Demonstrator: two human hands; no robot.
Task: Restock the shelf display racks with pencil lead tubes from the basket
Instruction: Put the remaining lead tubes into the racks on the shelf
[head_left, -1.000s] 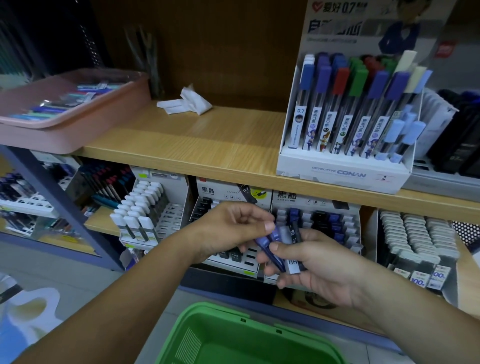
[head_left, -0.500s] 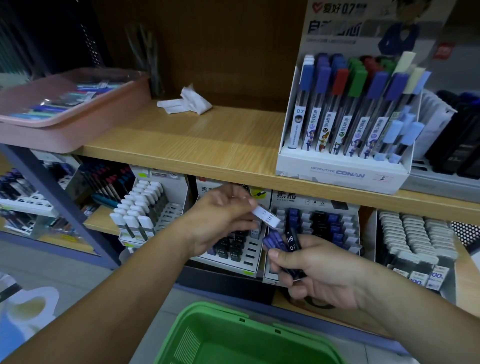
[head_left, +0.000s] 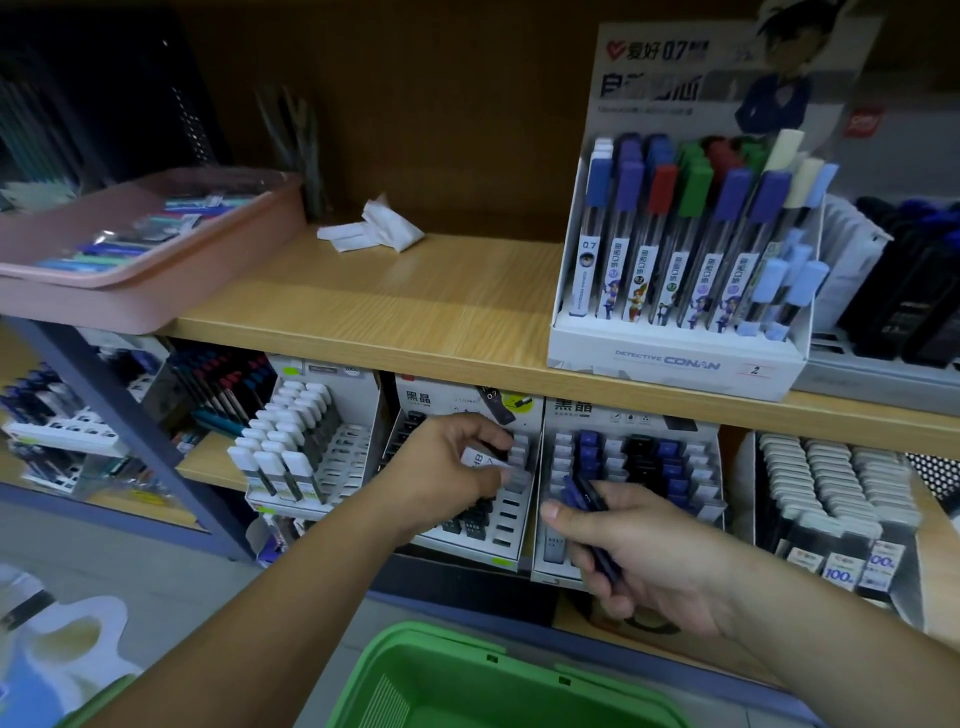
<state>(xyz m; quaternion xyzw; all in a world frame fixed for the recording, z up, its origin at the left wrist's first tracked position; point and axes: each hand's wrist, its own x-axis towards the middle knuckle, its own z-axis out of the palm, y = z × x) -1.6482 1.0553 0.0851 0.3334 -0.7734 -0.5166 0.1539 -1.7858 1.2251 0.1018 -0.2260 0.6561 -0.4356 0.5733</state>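
Note:
My left hand (head_left: 449, 467) pinches a white-capped lead tube (head_left: 485, 460) against the right side of the middle display rack (head_left: 506, 512) on the lower shelf. My right hand (head_left: 644, 551) grips a small bunch of dark blue lead tubes (head_left: 584, 496) in front of the neighbouring rack (head_left: 631, 467), which holds blue, black and white tubes. The green basket (head_left: 467, 675) sits below my arms at the bottom edge; its inside looks bare from here.
A white-tube rack (head_left: 296, 441) stands left of the middle one, and a full grey rack (head_left: 831, 488) right. On the upper wooden shelf (head_left: 415, 312) sit a Conan lead display (head_left: 685, 260), a pink tray (head_left: 130, 249) and crumpled tissue (head_left: 374, 228).
My left hand took one white-capped tube from the bunch, lifted it away and now holds it down at the middle rack. My right hand stayed low with the remaining tubes.

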